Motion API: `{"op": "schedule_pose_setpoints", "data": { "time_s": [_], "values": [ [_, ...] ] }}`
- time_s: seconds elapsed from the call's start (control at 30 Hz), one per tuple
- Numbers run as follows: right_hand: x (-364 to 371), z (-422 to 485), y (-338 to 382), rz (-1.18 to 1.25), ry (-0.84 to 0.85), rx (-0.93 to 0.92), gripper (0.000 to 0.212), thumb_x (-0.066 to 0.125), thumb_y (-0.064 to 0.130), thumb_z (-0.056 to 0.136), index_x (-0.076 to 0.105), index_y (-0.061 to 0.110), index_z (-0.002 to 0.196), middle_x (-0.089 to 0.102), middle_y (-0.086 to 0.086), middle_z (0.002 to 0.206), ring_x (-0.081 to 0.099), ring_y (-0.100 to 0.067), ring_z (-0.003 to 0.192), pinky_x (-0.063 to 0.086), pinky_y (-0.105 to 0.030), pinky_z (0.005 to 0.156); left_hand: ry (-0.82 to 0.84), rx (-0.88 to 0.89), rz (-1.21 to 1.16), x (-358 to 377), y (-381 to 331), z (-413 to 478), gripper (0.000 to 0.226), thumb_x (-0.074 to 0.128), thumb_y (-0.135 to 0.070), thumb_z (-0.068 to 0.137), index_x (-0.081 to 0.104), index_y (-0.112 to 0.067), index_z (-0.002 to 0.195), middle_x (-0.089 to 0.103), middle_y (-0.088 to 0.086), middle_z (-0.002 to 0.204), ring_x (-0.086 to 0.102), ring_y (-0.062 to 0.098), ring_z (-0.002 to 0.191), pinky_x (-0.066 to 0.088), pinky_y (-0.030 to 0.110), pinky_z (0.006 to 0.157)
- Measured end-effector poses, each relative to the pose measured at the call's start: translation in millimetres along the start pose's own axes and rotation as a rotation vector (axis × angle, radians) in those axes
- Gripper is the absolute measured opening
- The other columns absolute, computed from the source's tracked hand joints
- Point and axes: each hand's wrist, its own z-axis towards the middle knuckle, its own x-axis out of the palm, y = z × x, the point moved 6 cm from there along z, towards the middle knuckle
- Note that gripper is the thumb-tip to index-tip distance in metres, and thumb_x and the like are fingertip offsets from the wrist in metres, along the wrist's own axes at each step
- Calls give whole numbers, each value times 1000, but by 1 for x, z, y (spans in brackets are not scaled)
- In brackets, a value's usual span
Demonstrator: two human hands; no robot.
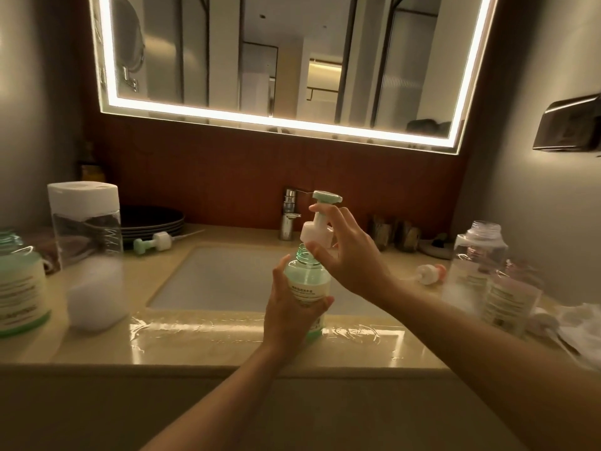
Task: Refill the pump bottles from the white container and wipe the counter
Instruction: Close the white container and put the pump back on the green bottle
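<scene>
Wet beige counter (227, 346) under a lit mirror (286, 60), sink (227, 278) in its middle. We count four pump bottles, three pump heads, one white container (84, 206) by the left edge. Our left hand (287, 312) grips the green bottle (307, 281) at the front edge; our right hand (351, 255) pinches a pump head (320, 222) just above its neck.
</scene>
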Motion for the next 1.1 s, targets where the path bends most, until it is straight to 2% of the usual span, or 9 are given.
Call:
{"op": "schedule_pose_setpoints", "data": {
  "time_s": [0.27, 0.43, 0.53, 0.6, 0.67, 0.8, 0.9, 0.97, 1.1],
  "values": [
    [6, -1, 3, -37, 12, -28, 44, 67, 28, 82, 49, 13, 119, 51, -7, 121, 59, -22, 92, 54, -36, 71, 7, 11, 6, 0, 1, 1, 89, 82, -24, 64, 25, -19, 133, 49, 4, 125, 54, 19, 110, 53, 36, 87],
    [14, -16, 2, -104, 106, -107, 40, 60, 29, 87, 48, 14, 122, 48, -7, 124, 56, -24, 101, 53, -36, 75, 9, 32, 22, -1, 0, 0, 89, 81, -25, 65, 25, -17, 133, 49, 4, 124, 55, 17, 106, 52, 26, 81],
    [10, -21, 3, -39, 8, -108, 36, 51, 40, 86, 39, 20, 113, 50, -8, 115, 57, -19, 90, 53, -29, 68, 10, 25, 15, -1, 1, 0, 89, 82, -24, 64, 26, -16, 133, 50, 5, 123, 55, 19, 106, 54, 33, 82],
    [5, -24, -5, 0, -105, -4, 43, 55, 46, 82, 35, 17, 106, 50, -6, 102, 56, -16, 79, 50, -23, 61, 11, 12, 13, -1, 1, -1, 88, 81, -24, 65, 26, -17, 133, 50, 5, 124, 54, 19, 108, 53, 35, 85],
    [7, -21, -18, 93, -98, 159, 57, 66, 46, 78, 36, 13, 113, 48, -3, 103, 56, -17, 81, 49, -24, 64, 10, 11, 12, -1, 0, 0, 88, 81, -25, 65, 25, -17, 133, 49, 4, 125, 53, 18, 109, 51, 34, 86],
    [28, -6, -22, 467, 209, 403, 76, 66, 40, 78, 23, 20, 138, 43, -6, 127, 54, -18, 100, 46, -19, 71, 16, 2, -7, -1, 0, -1, 87, 80, -24, 66, 25, -19, 133, 49, 2, 125, 52, 16, 109, 49, 27, 84],
    [46, -4, -13, 583, 347, 478, 67, 62, 38, 83, 29, 17, 138, 48, 0, 121, 52, -18, 108, 45, -28, 83, 15, 1, -19, -1, 1, -1, 87, 81, -24, 65, 26, -20, 132, 50, 1, 124, 53, 15, 110, 50, 29, 87],
    [50, -4, -13, 559, 280, 500, 55, 58, 40, 85, 42, 13, 129, 56, -3, 114, 57, -23, 108, 47, -30, 85, 9, 7, -23, -1, 2, -1, 87, 82, -24, 65, 26, -22, 132, 51, -1, 123, 53, 14, 110, 51, 30, 87],
    [44, -9, -10, 256, 158, 440, 52, 47, 53, 87, 51, 12, 119, 61, 1, 103, 60, -16, 92, 48, -22, 70, 10, 28, -30, -1, 3, -1, 87, 82, -24, 63, 27, -23, 130, 52, -1, 120, 56, 13, 106, 52, 23, 80]
  ]
}}
